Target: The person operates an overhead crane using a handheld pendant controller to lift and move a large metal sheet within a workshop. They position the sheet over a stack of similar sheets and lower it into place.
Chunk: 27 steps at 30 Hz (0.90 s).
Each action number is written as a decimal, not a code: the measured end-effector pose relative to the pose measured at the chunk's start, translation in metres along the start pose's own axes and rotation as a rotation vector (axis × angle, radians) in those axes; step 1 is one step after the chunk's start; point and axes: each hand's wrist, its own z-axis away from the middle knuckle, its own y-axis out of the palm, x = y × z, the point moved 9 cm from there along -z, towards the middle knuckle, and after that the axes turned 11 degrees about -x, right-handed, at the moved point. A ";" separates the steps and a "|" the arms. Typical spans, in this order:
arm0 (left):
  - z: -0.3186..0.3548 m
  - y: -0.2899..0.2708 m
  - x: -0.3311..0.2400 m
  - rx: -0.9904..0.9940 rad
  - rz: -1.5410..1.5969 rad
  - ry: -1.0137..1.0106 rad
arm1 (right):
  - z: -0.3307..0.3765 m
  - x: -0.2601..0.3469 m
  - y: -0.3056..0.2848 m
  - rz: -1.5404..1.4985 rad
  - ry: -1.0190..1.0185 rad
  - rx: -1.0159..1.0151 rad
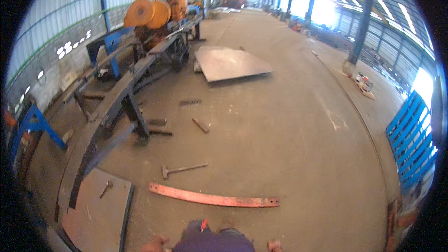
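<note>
At the lower edge, my left hand hangs beside my dark clothing, a finger standing apart and nothing visible in it. On the other side of my body only a small part of my right hand shows; its fingers are blurred and cut off by the edge. Both hands are apart from the things on the floor. In front of me lies a long, slightly bent red metal bar with holes at its ends. Beyond it rests a long-handled sledgehammer. A smaller hammer lies on a metal plate at the left.
A long dark steel frame runs along the left, with orange machinery at its far end. Ahead, a large metal sheet sits low above the floor. Short metal pieces lie nearer. A blue slatted rack stands right.
</note>
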 end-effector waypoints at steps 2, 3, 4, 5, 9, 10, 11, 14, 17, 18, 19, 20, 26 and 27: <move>-0.062 0.002 -0.023 -0.124 0.126 -0.153 | -0.035 0.081 -0.084 -0.147 -0.176 -0.231; -0.081 -0.008 -0.074 -0.076 0.300 -0.112 | -0.081 0.095 -0.115 -0.406 -0.179 -0.359; -0.095 -0.019 -0.114 -0.075 0.400 -0.054 | -0.115 0.140 -0.157 -0.542 -0.299 -0.449; -0.073 -0.052 -0.147 -0.115 0.327 -0.157 | -0.060 0.239 -0.219 -0.528 -0.515 -0.495; -0.158 -0.080 -0.229 -0.239 0.237 0.113 | -0.087 0.387 -0.271 -0.729 -0.679 -0.281; -0.172 -0.094 -0.253 -0.237 0.287 0.111 | -0.085 0.412 -0.276 -0.747 -0.674 -0.249; -0.184 -0.100 -0.270 -0.228 0.335 0.106 | -0.090 0.430 -0.273 -0.761 -0.661 -0.217; -0.246 -0.105 -0.318 -0.165 0.425 0.070 | -0.142 0.449 -0.238 -0.432 -0.693 -0.113; -0.311 -0.078 -0.331 -0.081 0.343 0.041 | -0.235 0.382 -0.211 -0.194 -0.446 -0.160; -0.354 -0.055 -0.293 -0.149 0.345 -0.021 | -0.223 0.404 -0.205 -0.419 -0.126 -0.027; -0.371 -0.072 -0.305 -0.059 0.296 -0.012 | -0.188 0.376 -0.207 -0.629 0.273 0.054; -0.385 -0.098 -0.326 0.041 0.254 0.010 | -0.167 0.382 -0.228 -0.537 0.211 0.001; -0.474 -0.325 -0.405 -0.428 0.330 0.131 | -0.193 0.485 -0.242 -0.172 -0.071 -0.134; -0.479 -0.361 -0.413 -0.469 0.394 0.093 | -0.210 0.517 -0.237 -0.076 -0.173 -0.116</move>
